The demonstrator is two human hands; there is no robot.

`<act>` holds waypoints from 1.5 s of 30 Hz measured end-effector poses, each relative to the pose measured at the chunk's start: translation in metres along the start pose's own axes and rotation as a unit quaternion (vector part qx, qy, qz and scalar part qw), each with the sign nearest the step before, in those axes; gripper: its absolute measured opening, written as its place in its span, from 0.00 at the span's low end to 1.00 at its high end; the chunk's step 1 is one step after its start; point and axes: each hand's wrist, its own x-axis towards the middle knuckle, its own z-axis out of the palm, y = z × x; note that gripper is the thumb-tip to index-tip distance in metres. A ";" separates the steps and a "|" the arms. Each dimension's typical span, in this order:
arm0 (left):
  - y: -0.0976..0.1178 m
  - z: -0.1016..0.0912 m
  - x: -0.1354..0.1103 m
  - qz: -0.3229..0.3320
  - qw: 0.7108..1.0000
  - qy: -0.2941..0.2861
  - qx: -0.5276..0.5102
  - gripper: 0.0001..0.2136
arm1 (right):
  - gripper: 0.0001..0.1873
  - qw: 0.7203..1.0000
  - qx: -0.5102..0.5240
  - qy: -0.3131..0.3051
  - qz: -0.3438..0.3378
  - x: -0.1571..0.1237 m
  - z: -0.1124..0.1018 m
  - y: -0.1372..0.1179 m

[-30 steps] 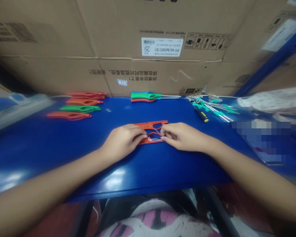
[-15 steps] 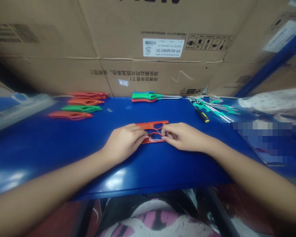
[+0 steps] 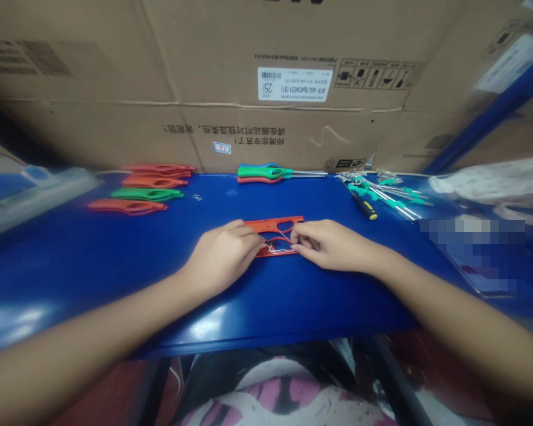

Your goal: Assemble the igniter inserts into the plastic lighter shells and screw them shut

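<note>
Two orange halves of a lighter casing lie open on the blue table, side by side. The far half [image 3: 269, 226] shows its hollow inside and a trigger loop. White wires [image 3: 281, 251] and a small dark part run along the near half [image 3: 266, 253]. My left hand [image 3: 228, 251] is closed in a pinch over the left end of the near half, its fingertips at the dark part. My right hand [image 3: 322, 244] pinches at the right end of that half, where the wires reach. Both hands partly cover the casing, and the exact grip points are hidden.
Several orange and green casings [image 3: 146, 194] lie at the back left. Lighters with metal tubes [image 3: 266, 173] rest behind the work. Farther right are green-ended metal tubes [image 3: 395, 198] and a screwdriver [image 3: 365, 207]. A large cardboard box [image 3: 222, 71] stands along the back.
Almost nothing differs. My left fingertips have shifted very slightly at the near half, and my right hand holds its place.
</note>
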 end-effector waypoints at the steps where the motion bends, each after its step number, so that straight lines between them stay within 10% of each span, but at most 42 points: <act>1: 0.000 0.000 0.000 -0.003 1.000 -0.003 -0.001 0.12 | 0.04 1.000 -0.003 -0.001 0.000 0.000 0.000 0.000; 19: 0.009 -0.011 -0.002 -0.031 0.981 -0.044 -0.185 0.13 | 0.06 0.994 0.007 0.100 -0.043 -0.002 0.011 -0.003; 45: 0.010 0.006 -0.005 0.037 0.970 0.004 -0.240 0.11 | 0.06 0.997 -0.043 0.037 -0.053 0.000 0.014 0.001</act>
